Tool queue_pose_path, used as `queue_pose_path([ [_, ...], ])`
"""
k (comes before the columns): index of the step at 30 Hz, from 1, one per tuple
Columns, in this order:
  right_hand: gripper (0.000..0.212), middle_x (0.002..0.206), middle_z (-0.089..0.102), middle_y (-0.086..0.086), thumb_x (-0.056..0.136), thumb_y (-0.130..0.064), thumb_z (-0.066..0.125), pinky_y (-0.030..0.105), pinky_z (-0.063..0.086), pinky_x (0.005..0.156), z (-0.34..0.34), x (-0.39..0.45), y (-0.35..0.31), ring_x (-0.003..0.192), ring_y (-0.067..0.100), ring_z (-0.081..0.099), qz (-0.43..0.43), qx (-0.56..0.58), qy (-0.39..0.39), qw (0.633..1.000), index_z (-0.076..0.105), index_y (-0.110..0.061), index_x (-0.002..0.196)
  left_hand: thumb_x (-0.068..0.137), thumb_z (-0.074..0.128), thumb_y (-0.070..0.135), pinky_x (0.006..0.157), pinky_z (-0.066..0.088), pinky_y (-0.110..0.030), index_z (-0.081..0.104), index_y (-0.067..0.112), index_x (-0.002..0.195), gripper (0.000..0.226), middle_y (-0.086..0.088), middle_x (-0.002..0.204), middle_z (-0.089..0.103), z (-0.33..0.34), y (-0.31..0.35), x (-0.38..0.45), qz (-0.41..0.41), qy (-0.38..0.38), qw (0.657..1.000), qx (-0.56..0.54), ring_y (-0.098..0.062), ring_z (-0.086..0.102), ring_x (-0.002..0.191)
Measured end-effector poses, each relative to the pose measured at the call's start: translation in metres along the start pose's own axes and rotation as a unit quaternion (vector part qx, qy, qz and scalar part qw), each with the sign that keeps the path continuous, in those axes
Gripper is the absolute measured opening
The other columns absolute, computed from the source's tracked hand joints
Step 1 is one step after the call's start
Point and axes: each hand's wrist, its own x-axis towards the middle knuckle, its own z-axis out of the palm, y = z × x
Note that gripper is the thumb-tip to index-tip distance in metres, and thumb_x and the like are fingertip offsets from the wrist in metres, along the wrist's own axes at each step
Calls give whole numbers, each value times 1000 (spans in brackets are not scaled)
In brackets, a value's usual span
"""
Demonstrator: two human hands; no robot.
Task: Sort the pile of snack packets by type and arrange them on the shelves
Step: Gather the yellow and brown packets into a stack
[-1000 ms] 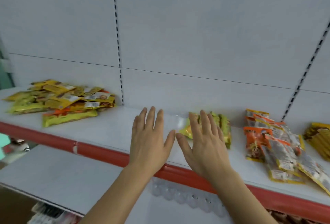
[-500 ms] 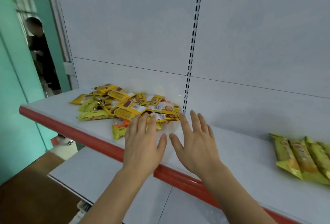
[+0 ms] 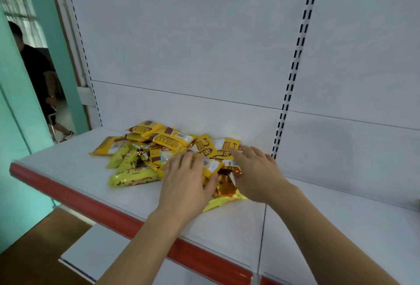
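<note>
Head view: both hands down on the near right end of the snack pile, nothing lifted.

The pile of snack packets (image 3: 168, 148) lies on the white shelf (image 3: 68, 166) against the back panel, spreading left and away from the fingers. Left hand (image 3: 185, 182) rests flat on the heap, fingers spread and straight, thumb against a yellow packet (image 3: 212, 166) whose long axis runs away from the person. Right hand (image 3: 256, 171) lies just beside it, fingers extended over the same cluster; whether any fingertip pinches foil cannot be told. The left hand is nearer the green packets (image 3: 134, 179) at the front left. Judged: selection not yet made.
</note>
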Motion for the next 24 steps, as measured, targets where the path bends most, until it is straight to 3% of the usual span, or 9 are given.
queue_pose_path([
  [3,59,151,44,-3,96,-37,52,45,37,109,-1,12,-6,135,26,44,45,-27,-1,999,30,-32,151,91,29,65,114,40,-49,64,21,129,68,-2,135,59,6,-14,11,40,-5,999,-30,-29,47,136],
  [7,38,120,64,-6,92,-29,57,33,40,83,1,14,-15,111,24,58,111,-58,54,991,55,-34,129,92,25,70,117,35,-50,61,21,132,73,-1,137,55,7,-26,22,87,-31,994,-57,-27,42,139],
  [10,32,95,69,-3,88,-13,58,30,35,66,3,5,-9,89,29,64,177,-90,176,964,68,-28,115,92,25,72,117,35,-51,62,19,130,75,-4,137,57,9,-33,25,114,-35,989,-82,-30,44,139],
  [13,26,86,72,4,86,-6,65,30,41,57,-7,-12,-1,75,35,63,223,-37,344,911,74,-18,108,93,29,75,114,38,-52,68,16,120,75,-5,128,62,7,-35,29,122,-18,985,-123,-32,50,132],
  [15,22,88,72,6,88,-8,68,30,42,57,-15,-20,-9,75,35,63,204,-14,437,876,75,-15,108,95,30,74,110,42,-47,71,12,116,77,-6,123,66,-1,-26,33,126,9,975,-182,-29,54,126],
  [17,23,91,70,5,89,-12,67,32,47,58,-16,-22,-29,79,32,64,149,-4,482,863,74,-14,111,95,29,74,102,45,-37,72,12,115,78,-4,117,68,-15,-10,32,131,20,956,-260,-22,57,119],
  [19,30,99,68,2,90,-18,59,34,53,64,-12,-18,-50,86,28,64,82,44,454,886,72,-16,117,94,31,75,88,47,-27,70,23,115,68,6,108,71,-32,7,30,107,-36,920,-376,-12,61,107],
  [22,39,121,65,-6,95,-29,50,34,55,80,-8,-18,-66,102,17,65,-15,161,339,927,65,-20,130,103,46,54,66,45,-15,61,22,97,36,9,83,67,-39,17,40,-60,-77,824,-558,-3,64,82],
  [24,41,133,61,-9,97,-27,45,30,52,93,-7,-28,-59,116,14,61,-23,198,308,930,63,-21,133,107,47,40,59,40,-28,55,14,86,34,5,75,57,-34,10,51,-123,-47,823,-552,-16,59,73],
])
